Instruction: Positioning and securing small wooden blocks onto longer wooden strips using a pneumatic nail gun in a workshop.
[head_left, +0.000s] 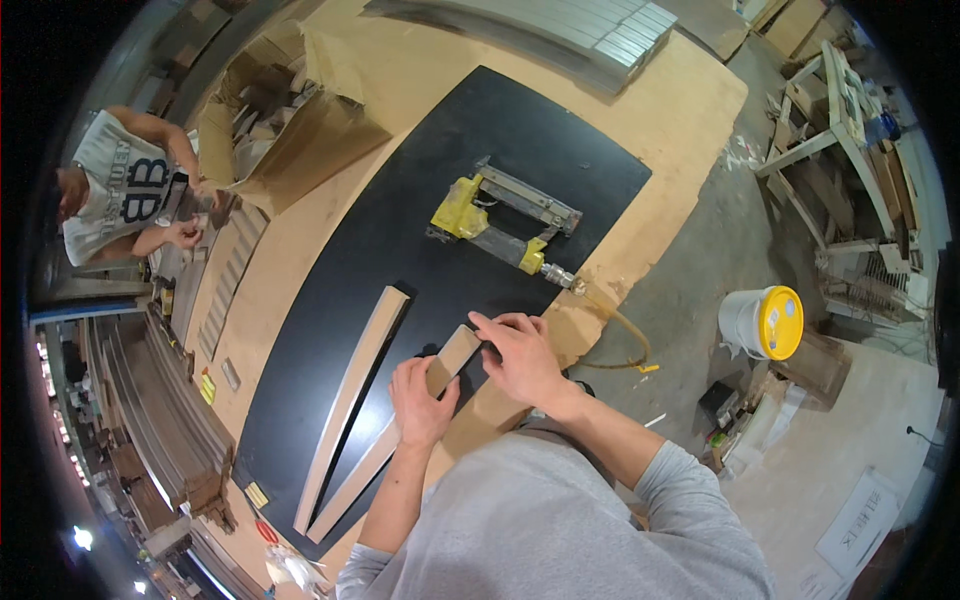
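Nearer strip diagonal, toward upper right

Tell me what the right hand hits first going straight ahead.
The right hand would likely meet the wooden strip held by the left hand first; its fingertips appear at the strip's upper end, contact unclear.

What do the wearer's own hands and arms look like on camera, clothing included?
The left hand and right hand are both bare, with no gloves, watch or rings visible. Plain light grey sleeves match the grey top and stop well short of the wrists, leaving much of the forearms uncovered. No cables show on either arm.
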